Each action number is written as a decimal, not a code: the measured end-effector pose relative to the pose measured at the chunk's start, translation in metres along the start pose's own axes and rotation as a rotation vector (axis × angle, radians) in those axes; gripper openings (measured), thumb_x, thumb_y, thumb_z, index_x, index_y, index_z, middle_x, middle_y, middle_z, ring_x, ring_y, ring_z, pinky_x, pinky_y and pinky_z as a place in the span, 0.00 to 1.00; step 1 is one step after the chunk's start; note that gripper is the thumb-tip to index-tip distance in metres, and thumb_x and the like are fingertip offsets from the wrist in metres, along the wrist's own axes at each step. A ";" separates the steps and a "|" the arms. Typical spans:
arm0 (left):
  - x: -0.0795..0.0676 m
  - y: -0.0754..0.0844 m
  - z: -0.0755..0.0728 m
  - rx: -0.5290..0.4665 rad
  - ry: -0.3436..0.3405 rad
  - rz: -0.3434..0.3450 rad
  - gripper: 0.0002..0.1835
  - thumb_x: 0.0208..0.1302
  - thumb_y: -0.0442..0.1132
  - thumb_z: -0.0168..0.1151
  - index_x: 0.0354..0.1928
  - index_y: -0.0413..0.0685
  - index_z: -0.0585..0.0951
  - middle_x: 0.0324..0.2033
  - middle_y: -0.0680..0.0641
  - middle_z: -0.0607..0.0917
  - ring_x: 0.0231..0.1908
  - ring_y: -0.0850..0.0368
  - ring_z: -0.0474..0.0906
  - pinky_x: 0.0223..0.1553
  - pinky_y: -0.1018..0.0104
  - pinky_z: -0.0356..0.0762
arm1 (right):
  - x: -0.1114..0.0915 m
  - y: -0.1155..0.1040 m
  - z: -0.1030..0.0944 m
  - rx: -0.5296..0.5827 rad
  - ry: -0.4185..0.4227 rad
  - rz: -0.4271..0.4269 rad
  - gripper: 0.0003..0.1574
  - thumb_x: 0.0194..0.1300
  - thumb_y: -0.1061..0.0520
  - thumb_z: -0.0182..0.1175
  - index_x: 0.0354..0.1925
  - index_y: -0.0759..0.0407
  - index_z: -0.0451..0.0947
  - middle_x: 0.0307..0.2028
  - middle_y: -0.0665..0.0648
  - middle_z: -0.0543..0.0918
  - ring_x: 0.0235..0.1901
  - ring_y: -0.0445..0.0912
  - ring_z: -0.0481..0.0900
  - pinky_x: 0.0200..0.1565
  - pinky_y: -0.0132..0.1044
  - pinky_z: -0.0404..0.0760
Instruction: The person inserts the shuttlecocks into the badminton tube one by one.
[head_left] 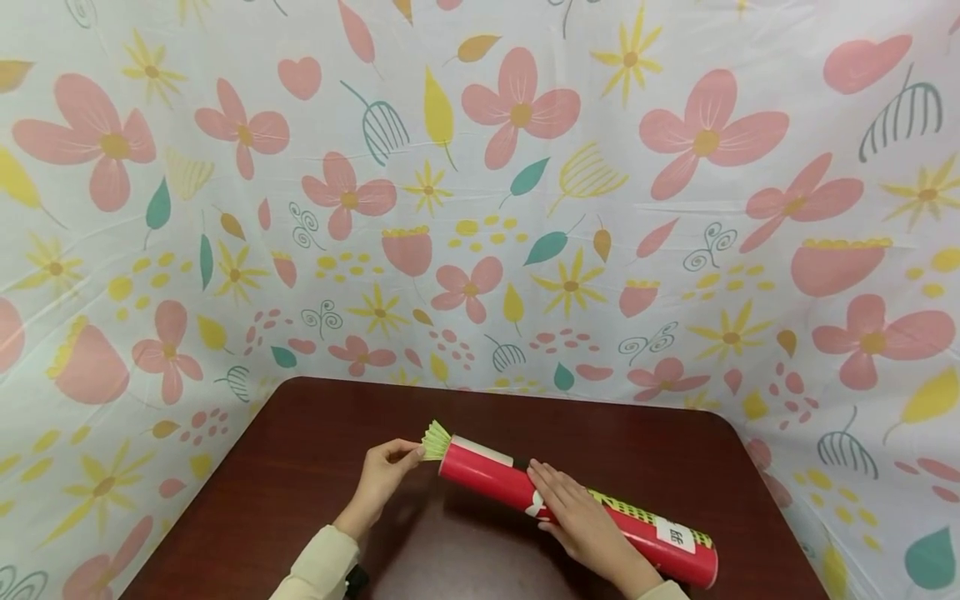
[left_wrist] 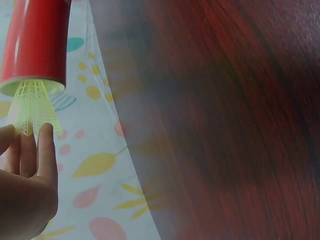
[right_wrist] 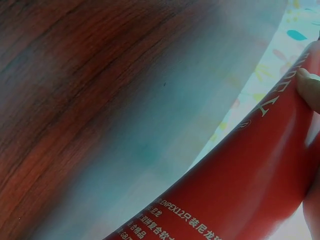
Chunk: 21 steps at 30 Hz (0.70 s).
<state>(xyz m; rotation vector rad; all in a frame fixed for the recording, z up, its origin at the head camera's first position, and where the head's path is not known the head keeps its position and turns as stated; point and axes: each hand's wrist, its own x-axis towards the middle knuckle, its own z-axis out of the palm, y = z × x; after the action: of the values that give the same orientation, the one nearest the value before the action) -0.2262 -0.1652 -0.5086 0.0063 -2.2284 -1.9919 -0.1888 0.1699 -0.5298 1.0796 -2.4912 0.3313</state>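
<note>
A red shuttlecock tube (head_left: 495, 479) lies slanted in the head view, its open end toward the left. From that end sticks the skirt of a yellow-green nylon shuttlecock (left_wrist: 32, 107); the rest of it is hidden inside the tube. My left hand (head_left: 384, 479) pinches the skirt's rim between thumb and fingers, just outside the mouth. Around the tube's middle my right hand (head_left: 577, 517) holds on from above, fingers across the top. Printed white lettering shows on the red tube (right_wrist: 240, 180) in the right wrist view.
Beneath the hands is a dark red-brown wooden table (head_left: 337, 417) with rounded back corners. A white cloth (head_left: 480, 208) printed with flowers and leaves hangs behind it and along both sides.
</note>
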 end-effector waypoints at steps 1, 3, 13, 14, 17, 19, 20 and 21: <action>-0.001 0.001 0.001 0.001 -0.004 0.010 0.09 0.58 0.34 0.69 0.36 0.34 0.85 0.35 0.41 0.86 0.34 0.51 0.83 0.38 0.61 0.82 | 0.000 0.000 0.000 0.000 -0.002 0.001 0.59 0.49 0.52 0.75 0.73 0.60 0.56 0.70 0.59 0.64 0.67 0.51 0.64 0.68 0.27 0.37; -0.003 0.002 0.003 0.006 -0.014 0.025 0.08 0.58 0.34 0.69 0.36 0.34 0.86 0.34 0.40 0.86 0.33 0.51 0.83 0.38 0.61 0.82 | 0.001 -0.001 -0.001 -0.002 -0.005 0.001 0.58 0.48 0.52 0.75 0.72 0.62 0.58 0.70 0.59 0.64 0.67 0.51 0.64 0.68 0.28 0.38; -0.007 -0.002 0.005 0.119 -0.041 0.059 0.07 0.57 0.36 0.70 0.35 0.38 0.87 0.29 0.41 0.87 0.29 0.53 0.83 0.33 0.60 0.83 | 0.001 -0.004 -0.002 0.002 -0.018 0.000 0.58 0.48 0.52 0.75 0.72 0.62 0.57 0.70 0.59 0.64 0.67 0.51 0.64 0.68 0.27 0.37; -0.007 -0.002 0.005 0.132 -0.046 0.070 0.07 0.57 0.36 0.70 0.35 0.38 0.87 0.28 0.41 0.86 0.29 0.54 0.83 0.32 0.61 0.83 | 0.001 -0.004 -0.002 0.002 -0.019 0.000 0.58 0.48 0.52 0.75 0.72 0.62 0.57 0.69 0.59 0.64 0.67 0.51 0.64 0.68 0.27 0.37; -0.007 -0.003 0.004 0.167 -0.046 0.085 0.07 0.57 0.37 0.71 0.34 0.40 0.87 0.27 0.43 0.86 0.27 0.59 0.81 0.30 0.65 0.81 | 0.001 -0.003 -0.002 0.002 -0.020 0.001 0.58 0.48 0.52 0.75 0.72 0.62 0.58 0.69 0.59 0.64 0.67 0.51 0.64 0.68 0.27 0.36; -0.006 -0.002 0.004 0.169 -0.049 0.091 0.07 0.57 0.37 0.71 0.34 0.40 0.87 0.26 0.44 0.86 0.27 0.59 0.81 0.30 0.65 0.81 | 0.002 -0.003 -0.002 0.002 -0.021 0.002 0.59 0.48 0.52 0.76 0.72 0.61 0.57 0.70 0.59 0.64 0.67 0.51 0.64 0.68 0.27 0.36; -0.006 -0.002 0.005 0.162 -0.050 0.091 0.07 0.57 0.37 0.71 0.34 0.39 0.87 0.26 0.44 0.86 0.27 0.59 0.81 0.31 0.64 0.82 | 0.002 -0.002 -0.001 0.000 -0.021 0.003 0.59 0.48 0.52 0.76 0.72 0.61 0.57 0.70 0.59 0.64 0.67 0.51 0.64 0.68 0.27 0.35; -0.005 -0.002 0.005 0.153 -0.049 0.084 0.07 0.57 0.37 0.71 0.34 0.39 0.87 0.26 0.44 0.86 0.27 0.57 0.82 0.32 0.62 0.82 | 0.002 -0.002 -0.001 -0.003 -0.018 0.004 0.59 0.48 0.52 0.75 0.72 0.61 0.57 0.70 0.59 0.64 0.67 0.51 0.64 0.68 0.26 0.35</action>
<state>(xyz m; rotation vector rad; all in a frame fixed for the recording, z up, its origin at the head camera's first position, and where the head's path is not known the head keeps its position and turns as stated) -0.2221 -0.1600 -0.5111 -0.1175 -2.3644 -1.7943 -0.1888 0.1679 -0.5276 1.0819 -2.5093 0.3206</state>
